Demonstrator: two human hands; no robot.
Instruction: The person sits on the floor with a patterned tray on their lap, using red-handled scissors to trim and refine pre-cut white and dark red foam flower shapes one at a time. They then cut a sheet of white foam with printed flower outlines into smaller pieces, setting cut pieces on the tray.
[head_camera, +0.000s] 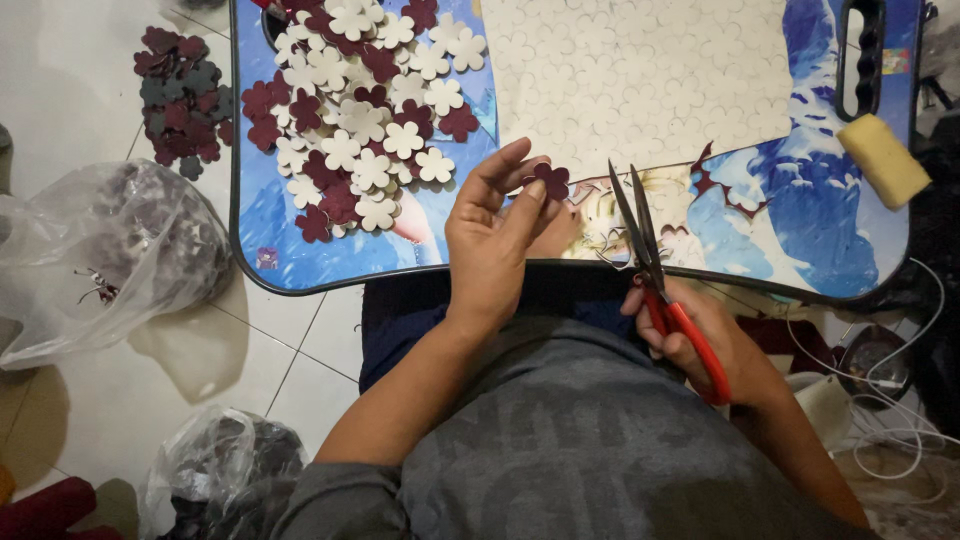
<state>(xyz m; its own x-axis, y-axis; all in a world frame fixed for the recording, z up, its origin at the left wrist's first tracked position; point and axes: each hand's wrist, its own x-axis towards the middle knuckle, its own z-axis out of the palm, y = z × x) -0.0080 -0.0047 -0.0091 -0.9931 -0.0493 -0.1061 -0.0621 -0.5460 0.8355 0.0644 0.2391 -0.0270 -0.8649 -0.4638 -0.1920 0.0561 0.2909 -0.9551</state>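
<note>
The person's left hand (490, 235) pinches a small dark red flower cut-out (551, 180) between thumb and fingertips, holding it just above the near edge of the bench (290, 275), a lap tray with a blue picture top. The right hand (700, 340) is closed through the red handles of a pair of scissors (650, 265), whose blades stand slightly parted and point away toward the white foam sheet (640, 75) at the far edge.

The blade tips lie close to the left fingertips, so a hurried snip could nick a finger or cut into a petal. The flower is small and held only by its rim; it could slip and drop off the near edge into the lap. The pile of cut flowers (365, 110) at the far left corner sits loose, and a bump of the tray could spill pieces toward those lying on the floor (185, 90).
</note>
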